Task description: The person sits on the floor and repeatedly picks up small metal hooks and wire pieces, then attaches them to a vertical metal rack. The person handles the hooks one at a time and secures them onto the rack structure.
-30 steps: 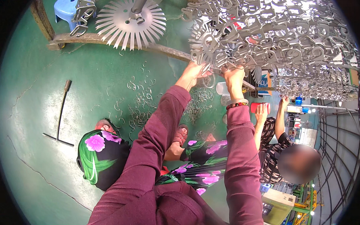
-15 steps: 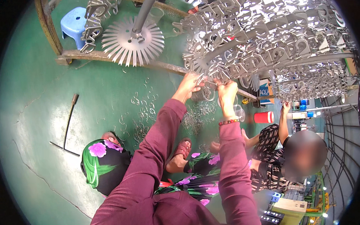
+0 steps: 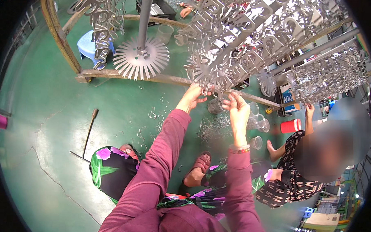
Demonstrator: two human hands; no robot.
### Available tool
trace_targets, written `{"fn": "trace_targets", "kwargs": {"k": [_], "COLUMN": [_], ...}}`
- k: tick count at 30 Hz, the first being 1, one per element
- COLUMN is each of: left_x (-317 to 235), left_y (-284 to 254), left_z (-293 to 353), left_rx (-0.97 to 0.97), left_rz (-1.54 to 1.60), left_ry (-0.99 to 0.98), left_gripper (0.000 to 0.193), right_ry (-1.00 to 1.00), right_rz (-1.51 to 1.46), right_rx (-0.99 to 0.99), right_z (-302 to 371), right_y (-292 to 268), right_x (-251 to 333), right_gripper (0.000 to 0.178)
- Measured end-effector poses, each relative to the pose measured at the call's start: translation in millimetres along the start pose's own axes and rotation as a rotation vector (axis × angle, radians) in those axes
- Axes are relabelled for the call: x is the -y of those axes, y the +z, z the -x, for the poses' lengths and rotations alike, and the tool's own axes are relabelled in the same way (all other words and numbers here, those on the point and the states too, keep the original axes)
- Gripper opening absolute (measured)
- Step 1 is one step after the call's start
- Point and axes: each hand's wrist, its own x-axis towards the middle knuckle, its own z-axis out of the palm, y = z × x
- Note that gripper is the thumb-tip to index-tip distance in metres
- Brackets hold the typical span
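Observation:
My left hand [image 3: 192, 97] reaches to the lower end of a long rack hung with flat grey metal pieces [image 3: 268, 27]. Its fingers close on one of these hook-shaped pieces [image 3: 206, 90], by a slotted metal disc [image 3: 208, 74]. Just right of it, my right hand [image 3: 239, 110] is raised with thumb and fingertips drawn together; whatever is between them is too small to make out. Below and behind the hands, a clear plastic cup [image 3: 214, 106] stands on the floor near scattered thin metal bits [image 3: 214, 129].
Another slotted disc [image 3: 142, 58] on a grey pole stands to the left, before a blue stool [image 3: 87, 48]. A rusty frame bar [image 3: 163, 79] crosses low ahead. On the right are several clear cups [image 3: 257, 121], a red container [image 3: 291, 126] and a seated co-worker [image 3: 293, 173]. A T-shaped tool [image 3: 90, 131] lies left.
My view has shifted, bringing more cups into sight. The right hand has drawn slightly away from the left and its fingers have lifted. The left hand stays at the hanging pieces.

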Motion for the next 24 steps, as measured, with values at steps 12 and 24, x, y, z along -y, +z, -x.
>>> {"fn": "trace_targets", "kwargs": {"k": [12,24], "left_x": [14.9,21.4], "left_y": [-5.7,3.0], "left_z": [-4.1,-2.2], "left_rx": [0.102,0.112], "left_rz": [0.13,0.103], "left_ry": [0.073,0.017], "left_gripper": [0.022,0.015], "right_ry": [-0.131,-0.323], "right_rz": [0.503,0.462], "right_rx": [-0.12,-0.082], "right_z": [-7.3,-8.1], "right_y": [19.9,26.7], "right_x": [1.7,-26.7], "right_gripper": [0.028,0.026]}}
